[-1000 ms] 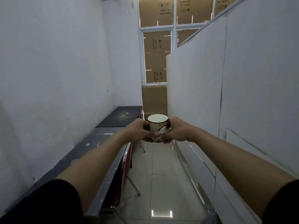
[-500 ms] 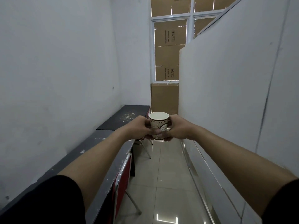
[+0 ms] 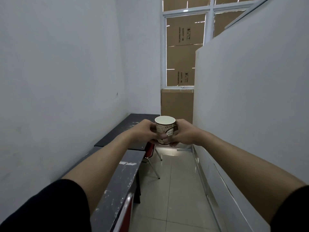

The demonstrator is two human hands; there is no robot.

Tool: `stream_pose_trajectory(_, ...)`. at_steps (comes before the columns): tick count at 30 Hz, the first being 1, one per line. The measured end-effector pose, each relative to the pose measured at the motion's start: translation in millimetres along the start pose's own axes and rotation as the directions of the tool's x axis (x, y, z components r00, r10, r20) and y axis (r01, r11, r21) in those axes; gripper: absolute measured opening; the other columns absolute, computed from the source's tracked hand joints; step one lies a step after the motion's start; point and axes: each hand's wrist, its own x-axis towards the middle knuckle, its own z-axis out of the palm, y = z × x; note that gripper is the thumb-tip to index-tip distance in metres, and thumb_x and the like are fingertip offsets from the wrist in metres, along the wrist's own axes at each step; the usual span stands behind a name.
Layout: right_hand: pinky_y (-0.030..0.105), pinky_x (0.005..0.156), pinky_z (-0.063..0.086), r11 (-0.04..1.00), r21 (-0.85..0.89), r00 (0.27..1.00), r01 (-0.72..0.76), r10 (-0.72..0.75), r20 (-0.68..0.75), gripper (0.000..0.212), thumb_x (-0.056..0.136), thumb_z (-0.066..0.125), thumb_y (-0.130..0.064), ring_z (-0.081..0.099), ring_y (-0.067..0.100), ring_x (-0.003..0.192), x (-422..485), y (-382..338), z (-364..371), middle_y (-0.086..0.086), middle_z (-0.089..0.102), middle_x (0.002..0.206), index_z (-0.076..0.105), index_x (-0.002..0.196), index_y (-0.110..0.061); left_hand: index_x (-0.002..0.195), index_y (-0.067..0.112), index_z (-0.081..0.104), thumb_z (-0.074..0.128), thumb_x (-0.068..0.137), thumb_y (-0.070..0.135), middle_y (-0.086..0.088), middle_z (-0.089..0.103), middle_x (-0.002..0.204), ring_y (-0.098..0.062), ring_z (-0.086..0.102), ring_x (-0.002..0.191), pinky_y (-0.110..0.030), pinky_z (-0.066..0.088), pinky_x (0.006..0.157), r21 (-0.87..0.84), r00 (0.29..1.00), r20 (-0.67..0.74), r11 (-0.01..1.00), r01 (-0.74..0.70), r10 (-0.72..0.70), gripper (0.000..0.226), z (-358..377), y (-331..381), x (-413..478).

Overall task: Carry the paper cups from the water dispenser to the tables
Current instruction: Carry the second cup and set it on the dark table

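Observation:
A printed paper cup [image 3: 165,127] with a white inside is held upright at arm's length in the middle of the view. My left hand [image 3: 145,133] wraps its left side and my right hand [image 3: 184,133] wraps its right side, fingers meeting under the cup. The cup hangs in the air beside the right edge of a black table [image 3: 124,131] that stands against the left wall. A grey table [image 3: 120,178] runs along the same wall, closer to me.
A narrow tiled aisle [image 3: 172,190] runs ahead between the tables and a white partition [image 3: 242,106] on the right. Red chairs [image 3: 150,150] are tucked under the tables. Cardboard boxes [image 3: 177,104] and a window close the far end.
The view has moved forward along the aisle; the black table and the boxes look nearer. Both hands keep the same hold on the cup.

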Motion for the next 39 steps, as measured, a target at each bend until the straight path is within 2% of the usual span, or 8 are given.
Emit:
stream_pose_trajectory(9,0.051,0.074,0.066,0.998,0.052,0.994,0.047,-0.052,0.094,0.042,0.075,0.089,0.003,0.074,0.021,0.075,149,55,-16,0.013,0.076,0.099,0.07,0.109,-0.013,0.105,0.016,0.075,0.081,0.083,0.018,-0.007,0.077,0.102,-0.018,0.074,0.095,-0.035,0.061,0.083,0.073,0.996,-0.059,0.995,0.074,-0.069,0.023,-67,-56,114)
stream_pose_trajectory(16,0.058,0.071,0.062,0.987,0.066,0.97,0.149,-0.159,0.186,0.043,0.073,0.091,-0.002,0.069,0.027,0.077,280,104,-20,0.02,0.076,0.101,0.071,0.11,-0.013,0.119,-0.002,0.066,0.072,0.088,0.003,-0.025,0.07,0.116,-0.027,0.066,0.097,-0.048,0.055,0.096,0.143,0.972,-0.18,0.974,0.176,-0.15,0.033,-113,-99,196)
stream_pose_trajectory(19,0.052,0.068,0.064,0.979,0.067,0.945,0.193,-0.203,0.256,0.043,0.071,0.094,-0.008,0.071,0.024,0.078,335,121,-16,0.013,0.078,0.099,0.071,0.103,-0.024,0.12,-0.004,0.066,0.071,0.088,0.0,-0.022,0.07,0.117,-0.022,0.066,0.097,-0.037,0.058,0.092,0.152,0.952,-0.238,0.961,0.232,-0.192,0.033,-134,-118,225)
stream_pose_trajectory(23,0.045,0.068,0.064,0.971,0.074,0.914,0.228,-0.24,0.328,0.047,0.071,0.095,-0.012,0.072,0.023,0.077,401,134,-1,0.011,0.078,0.102,0.071,0.111,-0.018,0.119,-0.001,0.068,0.073,0.087,0.001,-0.013,0.073,0.109,-0.008,0.068,0.085,-0.017,0.057,0.073,0.163,0.91,-0.35,0.942,0.294,-0.224,0.032,-164,-147,250)
stream_pose_trajectory(27,0.049,0.073,0.064,0.955,0.098,0.866,0.28,-0.295,0.404,0.044,0.073,0.093,-0.009,0.072,0.023,0.083,455,142,31,0.013,0.078,0.105,0.071,0.111,-0.016,0.115,0.006,0.071,0.077,0.085,0.007,-0.002,0.074,0.104,0.01,0.066,0.077,-0.007,0.049,0.071,0.172,0.856,-0.454,0.918,0.357,-0.248,0.03,-193,-183,253)
stream_pose_trajectory(32,0.04,0.083,0.063,0.931,0.144,0.796,0.336,-0.363,0.484,0.051,0.075,0.09,-0.005,0.071,0.011,0.093,511,141,92,-0.001,0.077,0.106,0.068,0.121,-0.016,0.112,0.013,0.073,0.08,0.083,0.015,0.001,0.076,0.106,-0.009,0.071,0.095,-0.026,0.058,0.083,0.104,0.765,-0.565,0.893,0.438,-0.31,0.029,-234,-233,237)
stream_pose_trajectory(35,0.042,0.085,0.061,0.908,0.164,0.739,0.386,-0.411,0.534,0.056,0.076,0.088,-0.009,0.072,0.025,0.104,544,130,138,0.005,0.076,0.113,0.065,0.127,-0.015,0.104,0.025,0.073,0.083,0.081,0.02,0.011,0.076,0.102,-0.002,0.071,0.092,-0.021,0.058,0.077,0.062,0.686,-0.651,0.879,0.474,-0.324,0.026,-260,-263,215)
stream_pose_trajectory(39,0.035,0.083,0.061,0.867,0.202,0.643,0.455,-0.477,0.599,0.061,0.075,0.086,-0.018,0.069,0.014,0.105,583,112,208,-0.003,0.074,0.113,0.063,0.131,-0.018,0.108,0.025,0.073,0.084,0.078,0.024,0.012,0.076,0.102,-0.004,0.072,0.09,-0.032,0.059,0.086,-0.023,0.568,-0.734,0.849,0.527,-0.373,0.031,-298,-301,180)
